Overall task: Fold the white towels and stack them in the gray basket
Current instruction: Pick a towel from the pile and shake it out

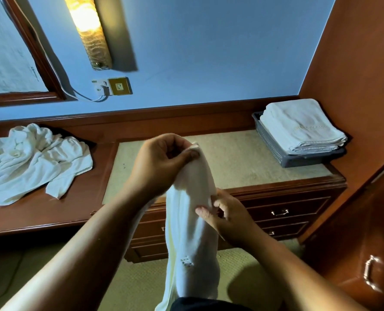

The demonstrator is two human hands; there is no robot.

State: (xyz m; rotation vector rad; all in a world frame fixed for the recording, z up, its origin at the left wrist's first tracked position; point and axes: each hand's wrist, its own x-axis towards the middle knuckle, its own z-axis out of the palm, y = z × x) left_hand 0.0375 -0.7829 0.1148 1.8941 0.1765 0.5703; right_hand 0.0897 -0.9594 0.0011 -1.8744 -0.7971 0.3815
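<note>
- Head view: a white towel [193, 221] is held hanging, top pinched by the left hand [162, 162], edge by the right hand [225, 213], probably to be straightened.
- Folded towels [303, 126] are stacked in the gray basket [269, 142] on the desk [231, 153].

The towel [191, 221] is white with a pale yellowish band down its left edge, the crumpled pile [29, 162] is plain white, the folded stack [298, 129] is white with faint gold lettering, and the basket [274, 151] is gray with a grid of small holes. The wall [209, 52] is pale blue, the dresser [287, 189] reddish-brown wood with a beige top [242, 158], and the carpet [130, 283] olive-beige with a fine dotted weave. The lamp [90, 34] glows amber with a rippled pattern, and the switch plate [119, 86] is gold.
</note>
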